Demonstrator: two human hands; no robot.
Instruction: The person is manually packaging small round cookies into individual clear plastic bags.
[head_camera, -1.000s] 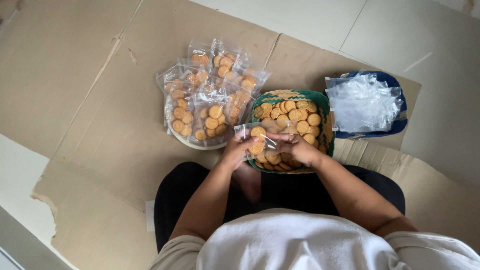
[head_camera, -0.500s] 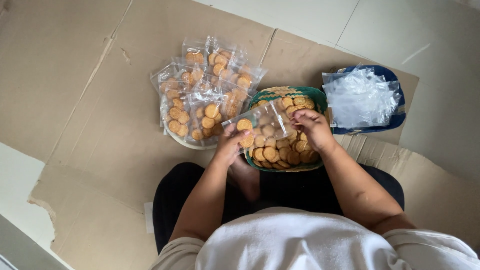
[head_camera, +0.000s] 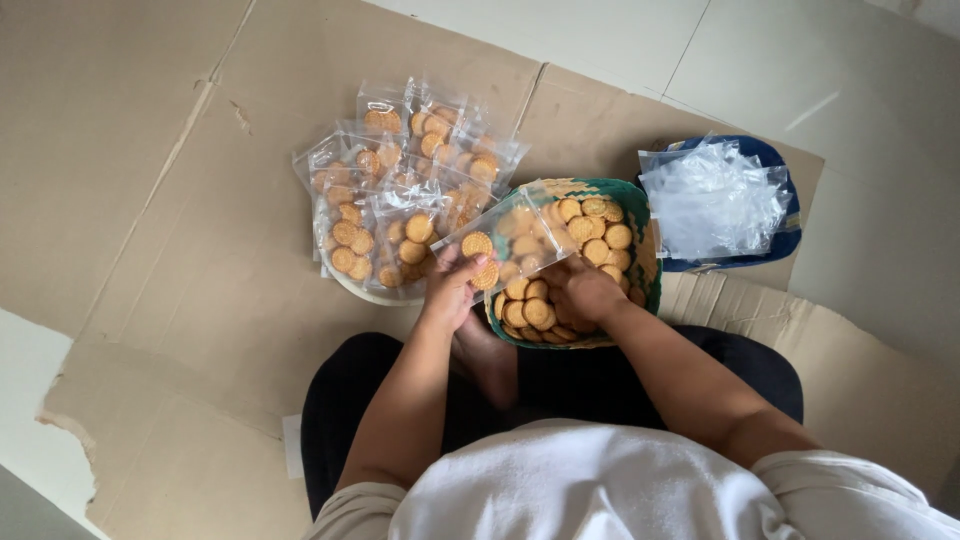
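Biscuit packing is seen from above, at the filling step: a small clear bag (head_camera: 505, 240) is held by its near corner in the left hand (head_camera: 452, 290), whose fingers are closed on the plastic, and at least two round golden biscuits are seen inside it near that hand. The right hand (head_camera: 585, 290) is curled down over the loose biscuits in a green woven basket (head_camera: 648, 265), just beside the left hand; whether a biscuit is pinched in it cannot be told, since the fingertips are hidden. The bag is stretched flat over the basket's near-left rim, its long axis slanting up and to the right, away from the left hand, and its far end is pointed toward the middle of the basket. As a judgement, the bag is only part filled, and the next move calls for biscuits to be lifted by the right hand and slid into the bag while the bag is kept steady by the left. Beyond the left hand, a heap of filled bags (head_camera: 400, 205) is piled on a pale dish. Well beyond the right hand, empty clear bags (head_camera: 715, 195) are lying in a blue tray (head_camera: 770, 160). Everything is set on flattened cardboard (head_camera: 150, 220) spread over the floor.
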